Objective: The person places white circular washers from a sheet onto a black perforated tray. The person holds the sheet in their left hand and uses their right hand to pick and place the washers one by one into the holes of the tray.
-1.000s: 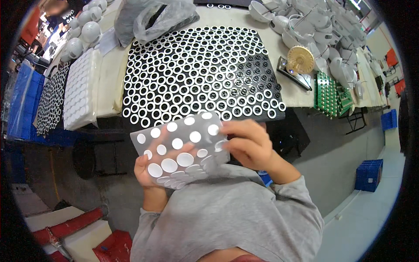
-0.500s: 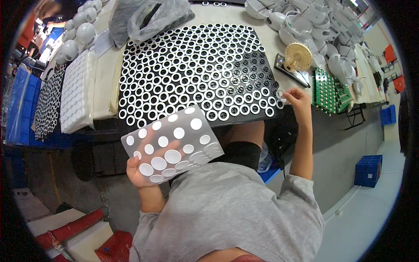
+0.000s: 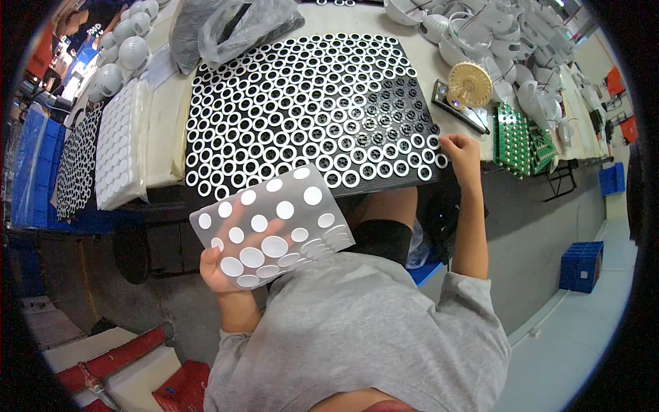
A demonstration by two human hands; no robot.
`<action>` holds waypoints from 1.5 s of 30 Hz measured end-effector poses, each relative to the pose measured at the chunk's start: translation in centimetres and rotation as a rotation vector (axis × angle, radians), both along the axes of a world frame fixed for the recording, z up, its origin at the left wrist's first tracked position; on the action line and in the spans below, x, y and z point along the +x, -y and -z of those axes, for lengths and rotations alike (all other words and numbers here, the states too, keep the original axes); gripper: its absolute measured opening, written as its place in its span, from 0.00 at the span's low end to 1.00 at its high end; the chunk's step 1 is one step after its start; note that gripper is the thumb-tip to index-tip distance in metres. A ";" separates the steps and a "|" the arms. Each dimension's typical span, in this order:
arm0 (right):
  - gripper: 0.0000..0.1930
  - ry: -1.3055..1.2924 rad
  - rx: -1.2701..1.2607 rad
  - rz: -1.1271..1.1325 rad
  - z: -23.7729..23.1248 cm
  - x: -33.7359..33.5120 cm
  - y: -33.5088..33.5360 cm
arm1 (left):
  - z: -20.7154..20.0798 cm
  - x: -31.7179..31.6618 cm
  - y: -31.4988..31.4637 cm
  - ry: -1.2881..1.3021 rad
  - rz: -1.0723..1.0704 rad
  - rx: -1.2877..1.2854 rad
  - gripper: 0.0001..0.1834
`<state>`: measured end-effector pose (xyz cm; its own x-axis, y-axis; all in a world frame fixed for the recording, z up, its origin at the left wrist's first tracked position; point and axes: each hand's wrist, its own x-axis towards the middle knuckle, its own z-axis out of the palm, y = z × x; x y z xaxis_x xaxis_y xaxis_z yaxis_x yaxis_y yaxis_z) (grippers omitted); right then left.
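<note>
My left hand [image 3: 218, 273] holds a translucent sheet of round white stickers [image 3: 273, 225], its thumb on the left edge and its fingers showing through from behind. Beyond it, a black board [image 3: 384, 184] is covered with rows of small black round parts, most of them topped by white rings [image 3: 282, 127]. Toward the board's right side, a patch of black parts [image 3: 398, 110] has no white rings. My right hand [image 3: 463, 154] is at the board's right edge with its fingers pinched together, close beside a white ring [image 3: 432, 142]. Whatever those fingers hold, if anything, is hidden.
Right of the board are a cream round fan [image 3: 469, 85], a dark tray-like device [image 3: 458, 113] and green circuit boards [image 3: 511, 141]. White shells [image 3: 480, 41] pile up behind. Grey plastic bags [image 3: 250, 31] lie at the back, and a white-dotted tray [image 3: 122, 144] stands left.
My right hand has shifted slightly left and down at the board's edge. The white ring it pinched no longer shows in its fingers; a ring now lies beside them. The sticker sheet barely moved.
</note>
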<state>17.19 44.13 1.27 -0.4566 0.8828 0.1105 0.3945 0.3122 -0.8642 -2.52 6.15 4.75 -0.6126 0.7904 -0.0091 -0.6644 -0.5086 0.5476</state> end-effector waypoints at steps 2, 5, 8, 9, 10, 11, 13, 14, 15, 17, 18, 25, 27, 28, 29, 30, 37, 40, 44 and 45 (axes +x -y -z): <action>0.10 0.029 0.008 0.007 0.6 0.0 -0.5 | -0.1 0.0 0.0 -0.031 0.016 -0.007 0.42; 0.11 0.056 0.067 0.035 0.9 -0.2 -0.6 | -0.1 -0.1 0.0 -0.031 0.029 0.012 0.42; 0.10 0.051 0.047 0.049 0.5 -0.5 -0.2 | 0.2 -0.1 0.1 -0.007 0.034 0.048 0.42; 0.10 0.060 0.050 0.050 0.5 -0.5 -0.3 | 0.2 -0.1 0.1 0.001 0.037 0.060 0.42; 0.10 0.069 0.053 0.051 0.6 -0.3 -0.4 | 0.1 -0.1 0.0 0.006 0.044 0.078 0.42; 0.10 0.079 0.056 0.050 0.6 -0.3 -0.5 | 0.0 0.0 -0.1 0.012 0.048 0.096 0.42; 0.09 0.075 0.043 0.042 0.3 -0.4 -0.5 | -0.1 0.0 -0.1 0.016 0.052 0.109 0.42; 0.09 0.073 0.038 0.040 0.3 -0.4 -0.5 | 0.0 0.0 -0.1 0.018 0.053 0.110 0.42; 0.09 0.085 0.061 0.038 0.5 -0.4 -0.7 | 0.1 0.1 0.0 0.020 0.050 0.109 0.42; 0.08 0.111 0.105 0.035 1.1 -0.2 -1.2 | 0.2 0.1 0.1 0.020 0.042 0.098 0.42; 0.08 0.101 0.099 0.034 1.1 -0.3 -1.1 | 0.1 0.1 0.2 0.019 0.038 0.092 0.42; 0.06 0.047 0.048 0.024 1.3 -0.4 -1.2 | 0.4 0.1 0.5 0.021 0.009 0.062 0.42; 0.07 0.039 0.053 0.023 1.9 -0.2 -1.7 | 0.4 0.2 0.5 0.019 0.002 0.055 0.42; 0.07 0.040 0.069 0.025 2.5 0.0 -2.1 | 0.4 0.2 0.5 0.020 0.000 0.051 0.42; 0.07 0.040 0.085 0.026 2.6 -0.1 -2.1 | 0.5 0.2 0.5 0.019 -0.003 0.047 0.42; 0.07 0.049 0.062 0.036 2.4 -0.1 -2.0 | 0.5 0.2 0.6 0.018 -0.007 0.042 0.42; 0.10 0.055 0.385 0.031 0.3 -1.5 0.7 | 0.9 0.1 0.9 0.014 -0.048 0.013 0.42; 0.11 0.067 0.413 -0.017 0.7 -1.5 0.7 | 1.0 0.1 1.0 0.009 -0.065 -0.007 0.42; 0.11 0.115 0.539 -0.021 0.8 -1.5 1.2 | 1.1 0.0 1.0 0.006 -0.083 -0.031 0.42; 0.11 0.122 0.534 -0.029 0.7 -1.6 1.5 | 1.1 0.1 1.1 0.004 -0.088 -0.037 0.42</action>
<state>15.58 42.62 0.60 -0.5171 0.7056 0.4845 0.4666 0.7069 -0.5316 -2.41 5.08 3.64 -0.6794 0.7327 -0.0399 -0.6202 -0.5444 0.5648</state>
